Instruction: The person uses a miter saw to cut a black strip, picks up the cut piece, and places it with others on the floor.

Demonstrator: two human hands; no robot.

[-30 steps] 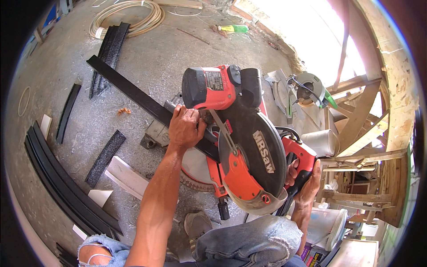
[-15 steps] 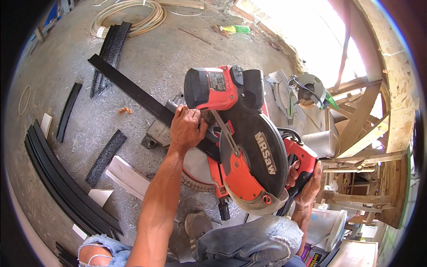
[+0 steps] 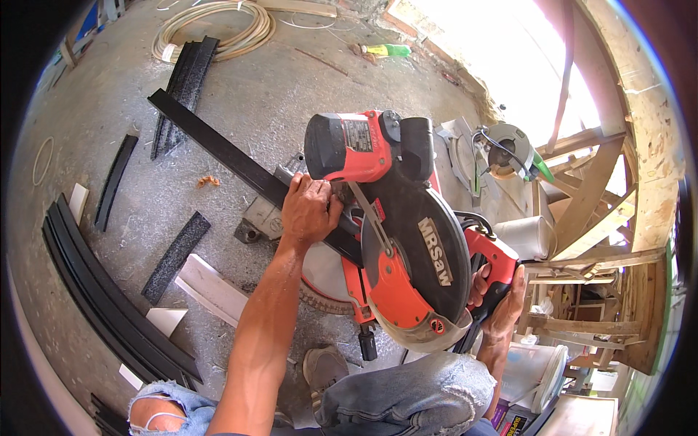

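Observation:
A red and black miter saw stands on the floor in front of me. My left hand is closed over a long black moulding strip, pressing it against the saw's fence. The strip runs from the far left in under the blade guard, and its end there is hidden. Wrapped round the saw's red and black handle at the right is my right hand, with the thumb on the outer side. The head sits low over the strip; the blade itself is hidden by its guard.
Black moulding lengths and white offcuts lie at the left. A cable coil and a green-ended bottle lie at the back. A second saw, a white bucket and timber framing are at the right.

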